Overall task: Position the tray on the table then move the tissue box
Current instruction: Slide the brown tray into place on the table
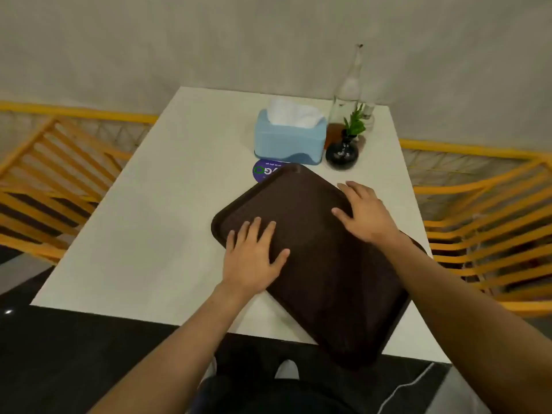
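Two flat, open hands, left hand (254,255) and right hand (366,215), are pressed on the brown tray (322,273), skewed across the white table (143,222), its near corner overhanging; the blue tissue box (288,138) is seen beyond, yellow chairs (56,180) alongside.

Both bare forearms reach up from the lower edge of the frame toward its middle. The left hand (254,258) lies flat, palm down, fingers spread. The right hand (366,215), higher and to the right, also rests palm down, fingers splayed.
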Demonstrator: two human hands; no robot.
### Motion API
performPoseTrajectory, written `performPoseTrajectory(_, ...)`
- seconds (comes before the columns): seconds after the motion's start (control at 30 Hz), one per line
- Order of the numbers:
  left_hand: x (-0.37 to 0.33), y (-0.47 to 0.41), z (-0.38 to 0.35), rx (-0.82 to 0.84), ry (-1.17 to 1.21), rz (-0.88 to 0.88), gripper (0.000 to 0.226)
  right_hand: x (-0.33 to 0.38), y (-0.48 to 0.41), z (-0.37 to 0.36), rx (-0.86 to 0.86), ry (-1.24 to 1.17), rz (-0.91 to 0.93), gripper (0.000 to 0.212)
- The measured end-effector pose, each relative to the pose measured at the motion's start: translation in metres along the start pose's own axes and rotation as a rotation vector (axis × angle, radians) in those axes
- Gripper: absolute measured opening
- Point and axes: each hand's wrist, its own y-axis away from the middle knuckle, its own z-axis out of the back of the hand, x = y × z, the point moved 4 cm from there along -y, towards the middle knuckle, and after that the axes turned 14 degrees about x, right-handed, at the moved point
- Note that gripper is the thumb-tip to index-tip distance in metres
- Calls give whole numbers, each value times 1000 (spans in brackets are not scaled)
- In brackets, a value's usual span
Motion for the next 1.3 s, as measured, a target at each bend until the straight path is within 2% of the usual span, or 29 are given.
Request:
performPoseTrajectory(0.13, -3, 11, -27, 30, -88, 43, 78, -14, -2, -8, 59, -11, -73, 60)
performPoseTrajectory(0.3, 3, 10, -28, 3, -121, 54, 75, -16, -8, -15, 71, -50, -73, 51)
performPoseTrajectory(0.4, 10, 13, -27, -11, -124, 60, 73, -13, -11, -18, 42, -82, -43, 55)
performPoseTrajectory(0.63, 50, 20, -18, -45, -139, 78, 69, 20, -25, -25, 32, -103, 33, 49)
performPoseTrajectory(0.83, 96, 26, 1, -105, -49, 113, 58, 61, -35, -31, 27, -125, 12, 50)
performPoseTrajectory(0.93, 114, 34, 15, -230, 168, 212, 52, 80, -38, -32, 25, -146, -34, 51)
performPoseTrajectory(1.03, 128, 43, 22, -273, 326, 282, 59, 101, -39, -34, 15, -176, -60, 50)
performPoseTrajectory(1.17, 152, 51, 17, -200, 301, 361, 68, 129, -45, -38, 30, -256, -106, 47)
performPoseTrajectory(1.3, 187, 54, 19, -184, 208, 366, 63, 151, -52, -39, 79, -276, -108, 49)
